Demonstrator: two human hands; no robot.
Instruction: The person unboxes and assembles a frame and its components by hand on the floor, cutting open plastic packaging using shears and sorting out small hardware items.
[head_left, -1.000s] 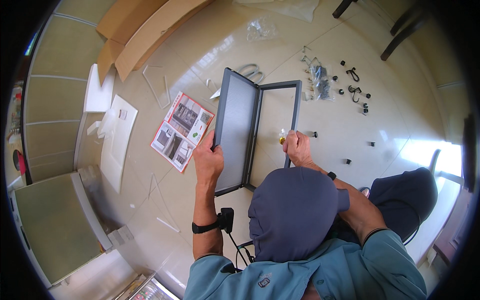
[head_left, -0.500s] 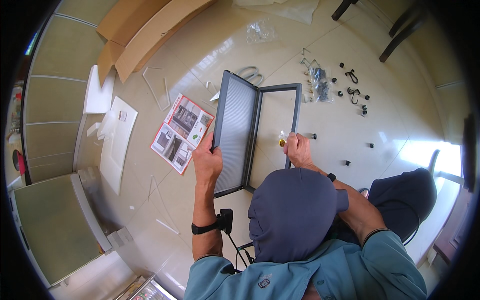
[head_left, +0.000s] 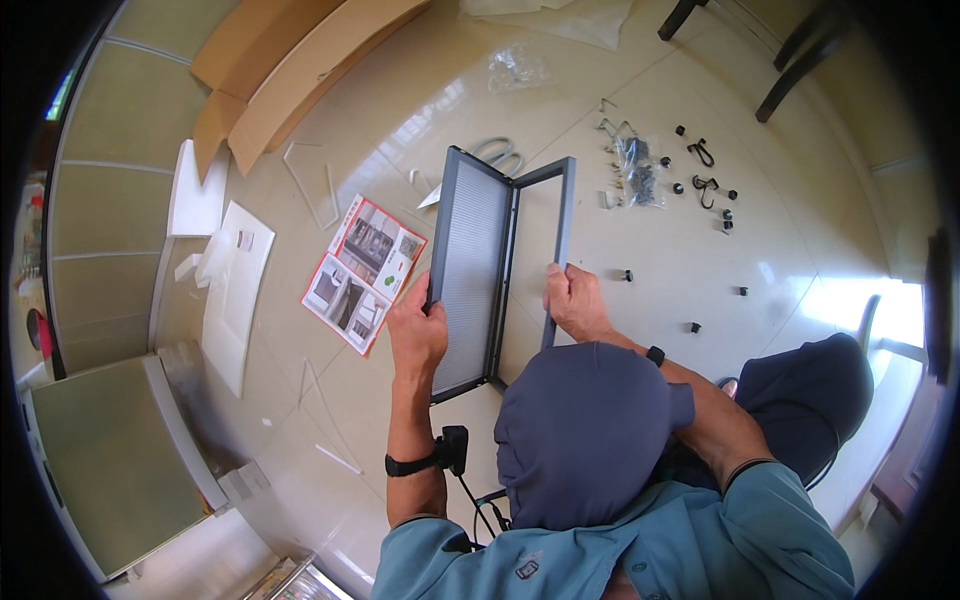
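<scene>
A dark grey metal folding rack stands between my hands, made of a mesh panel (head_left: 470,270) and a hollow rectangular frame (head_left: 567,200) joined along one side. The two parts stand apart at a narrow angle, like a half-closed book. My left hand (head_left: 418,325) is closed round the outer left edge of the mesh panel. With thumb and fingers, my right hand (head_left: 580,302) grips the right bar of the hollow frame. The rack's lower end is partly hidden behind a dark cap (head_left: 590,430).
A printed leaflet (head_left: 365,270) lies left of the rack, with scissors (head_left: 497,155) beyond. To the right are a plastic bag of small hardware (head_left: 640,175), black hooks (head_left: 706,190) and scattered black feet (head_left: 695,327). A cardboard box (head_left: 300,70) and white foam (head_left: 240,300) lie left.
The hollow frame has swung left toward the mesh panel, narrowing the angle, and my right hand has moved left with it. A small gold-coloured piece seen beside that hand no longer shows.
</scene>
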